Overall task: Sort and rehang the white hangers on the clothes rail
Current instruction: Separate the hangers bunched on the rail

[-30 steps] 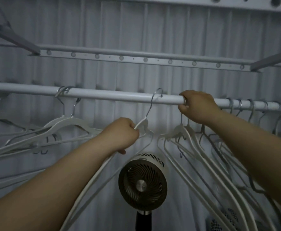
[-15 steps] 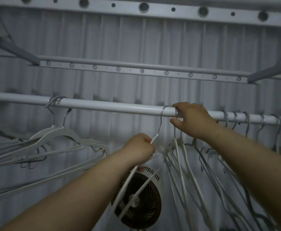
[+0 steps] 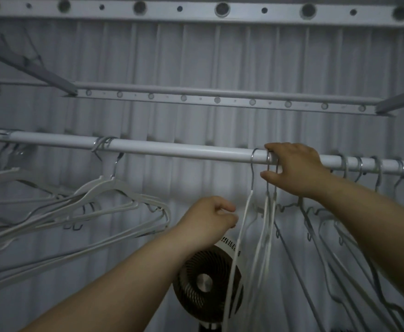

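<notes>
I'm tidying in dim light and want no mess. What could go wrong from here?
1. The right hand grips the rail over two hooks, and their hangers hang pressed together. Pulling one could drag or tangle the other.
2. The fan stands right below, so a hanger slipping off near the left hand could strike it.
3. The bunch at the picture's left hangs tilted with its hooks piled together, and it may snag.

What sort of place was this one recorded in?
Most likely a home laundry-drying corner: a white clothes rail hung with white hangers, a perforated drying rack above, and a standing fan in front of a pleated curtain.
</notes>
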Motion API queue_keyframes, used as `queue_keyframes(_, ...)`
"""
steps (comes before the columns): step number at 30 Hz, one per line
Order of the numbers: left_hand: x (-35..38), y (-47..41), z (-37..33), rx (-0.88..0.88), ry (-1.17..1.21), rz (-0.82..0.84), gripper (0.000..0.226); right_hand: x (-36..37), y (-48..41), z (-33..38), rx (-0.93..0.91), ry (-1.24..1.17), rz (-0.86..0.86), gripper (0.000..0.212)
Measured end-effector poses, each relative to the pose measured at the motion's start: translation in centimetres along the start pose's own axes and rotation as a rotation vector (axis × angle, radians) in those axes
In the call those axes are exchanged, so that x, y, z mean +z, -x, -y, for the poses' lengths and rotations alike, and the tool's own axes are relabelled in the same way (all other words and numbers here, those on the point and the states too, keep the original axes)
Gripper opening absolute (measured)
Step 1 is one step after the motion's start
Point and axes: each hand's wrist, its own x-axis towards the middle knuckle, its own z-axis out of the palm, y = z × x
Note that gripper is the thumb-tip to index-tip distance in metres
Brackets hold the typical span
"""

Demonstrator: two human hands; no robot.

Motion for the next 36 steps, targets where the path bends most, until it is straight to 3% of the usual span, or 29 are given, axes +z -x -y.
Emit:
queue_keyframes(4, -2.9, 1.4, 1.2, 0.086, -0.058, -0.134, 0.012, -0.8, -0.3, 1.4, -0.009, -0.012, -0.020, 0.063)
queue_keyframes(6, -5.0, 2.3, 1.9, 0.146, -0.145, -0.222, 0.022, -1.2, -0.7, 2.9, -0.026, -0.045, -0.052, 0.062)
queue_keyframes(10, -9.8, 4.8, 2.6, 0.242, -0.421, -0.483, 0.014, -0.8, -1.6, 6.8, -0.092, -0.079, -0.052, 0.059)
queue_keyframes(13, -13.5, 6.1, 3.9, 0.207, -0.676, -0.621, 0.028, 0.1, -2.5, 9.7, -0.106, -0.055, 0.025, 0.061)
queue_keyframes(17, -16.8, 7.6, 6.0, 0.056, -0.939, -0.579, 0.041, 0.7, -3.3, 11.8, -0.039, 0.016, 0.108, 0.058)
queue_keyframes(21, -18.5, 8.4, 7.7, 0.004, -1.123, -0.510, 0.039, 0.7, -3.4, 12.3, 0.009, 0.096, 0.124, 0.054)
queue_keyframes(30, -19.6, 8.4, 8.8, -0.028, -1.225, -0.433, 0.024, 1.0, -3.0, 12.3, 0.018, 0.139, 0.085, 0.051)
queue_keyframes(36, -19.4, 8.2, 8.8, -0.008, -1.339, -0.387, 0.037, 1.5, -2.7, 12.0, 0.025, 0.148, 0.044, 0.054)
